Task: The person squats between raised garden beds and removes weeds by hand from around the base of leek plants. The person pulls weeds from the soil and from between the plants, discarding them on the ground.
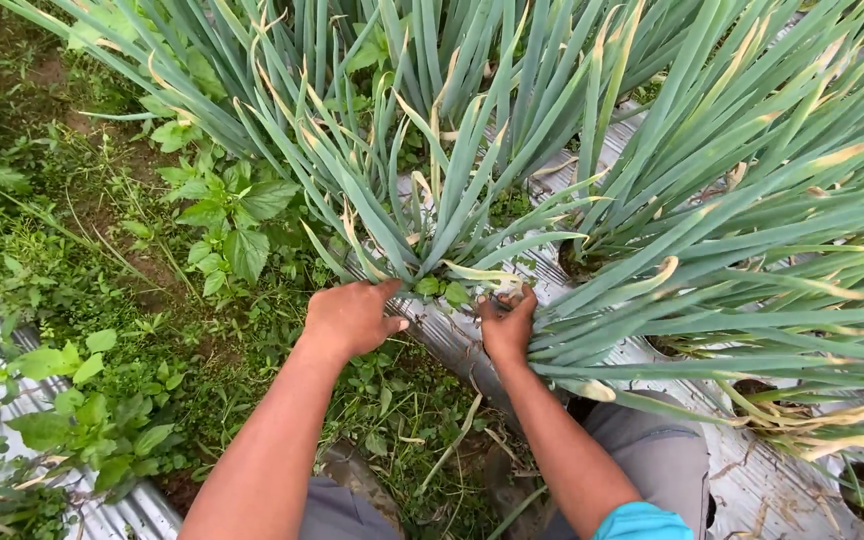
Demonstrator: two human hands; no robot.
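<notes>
Head view: both hands grip the base of a green onion clump [422, 200], left hand [350, 318] and right hand [508, 326] closed around stalks, silver mulch sheet [452, 335] beneath.

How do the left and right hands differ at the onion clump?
The left hand is curled loosely, thumb out toward the onion clump, resting at its base edge. The right hand is tucked under leaves, fingers pinched at the base; whether it holds something is unclear. Both are bare and sit over the silver mulch sheet.
</notes>
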